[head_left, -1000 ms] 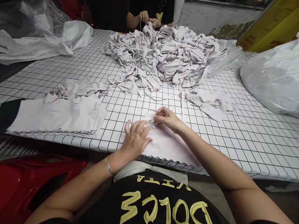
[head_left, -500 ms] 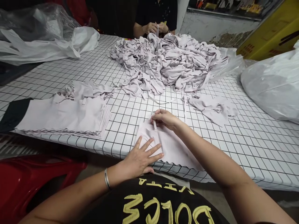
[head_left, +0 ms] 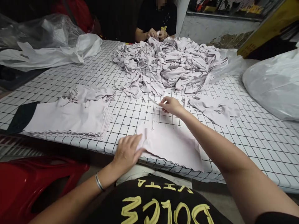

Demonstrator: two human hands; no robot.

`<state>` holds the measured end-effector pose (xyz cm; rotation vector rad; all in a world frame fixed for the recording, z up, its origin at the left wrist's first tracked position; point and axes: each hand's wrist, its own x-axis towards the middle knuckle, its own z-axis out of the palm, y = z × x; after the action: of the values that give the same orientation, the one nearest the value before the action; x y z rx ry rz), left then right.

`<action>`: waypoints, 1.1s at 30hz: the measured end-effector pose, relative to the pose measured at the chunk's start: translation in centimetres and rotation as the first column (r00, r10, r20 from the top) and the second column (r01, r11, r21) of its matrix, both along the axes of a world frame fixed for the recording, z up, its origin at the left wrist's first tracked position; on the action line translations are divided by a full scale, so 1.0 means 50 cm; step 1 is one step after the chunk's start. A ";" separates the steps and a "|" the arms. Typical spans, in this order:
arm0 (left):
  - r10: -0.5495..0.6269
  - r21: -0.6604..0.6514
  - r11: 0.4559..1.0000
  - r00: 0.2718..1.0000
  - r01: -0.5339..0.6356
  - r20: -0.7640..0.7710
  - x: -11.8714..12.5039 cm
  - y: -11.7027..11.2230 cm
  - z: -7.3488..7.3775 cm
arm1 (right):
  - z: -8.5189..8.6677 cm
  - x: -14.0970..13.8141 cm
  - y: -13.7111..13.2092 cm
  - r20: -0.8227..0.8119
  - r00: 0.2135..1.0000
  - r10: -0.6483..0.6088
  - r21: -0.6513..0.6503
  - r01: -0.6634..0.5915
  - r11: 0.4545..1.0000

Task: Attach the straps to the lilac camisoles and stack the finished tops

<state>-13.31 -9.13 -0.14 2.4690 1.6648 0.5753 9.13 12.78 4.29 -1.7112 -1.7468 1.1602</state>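
A flat pale lilac garment lies on the gridded white table right in front of me. My left hand grips its left edge at the table's front, fingers closed on the cloth. My right hand is stretched forward and pinches a thin strap that runs back down to the garment. A neat stack of the same flat garments lies to the left.
A big heap of crumpled lilac garments fills the table's far middle, with a smaller bunch at right. Another person's hands work beyond the heap. Plastic bags lie at both sides. A red stool stands lower left.
My right hand has moved forward, drawing the strap out straight. My left hand has slid from flat on the garment's middle to gripping its left edge.
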 end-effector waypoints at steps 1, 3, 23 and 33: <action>0.080 0.001 0.997 0.996 -0.080 0.029 -0.004 0.006 0.003 | 0.002 0.016 -0.009 0.107 0.994 0.031 0.133 -0.046 0.990; 0.085 0.026 0.996 0.993 -0.087 0.081 -0.002 0.016 0.008 | -0.001 0.034 -0.016 0.268 0.951 0.151 0.324 -0.237 0.916; -0.557 -0.158 0.827 0.826 0.540 -0.091 0.043 0.027 0.004 | -0.007 -0.025 0.230 -0.430 0.495 0.755 -0.429 -0.848 0.311; -0.562 -0.124 0.825 0.822 0.551 -0.091 0.042 0.029 -0.002 | -0.036 0.014 0.215 -0.655 0.384 0.651 -0.283 -0.923 0.261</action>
<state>-11.22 -7.67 -0.26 2.7740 0.8734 0.2612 9.82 23.52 2.50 -0.4477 -2.1052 2.6048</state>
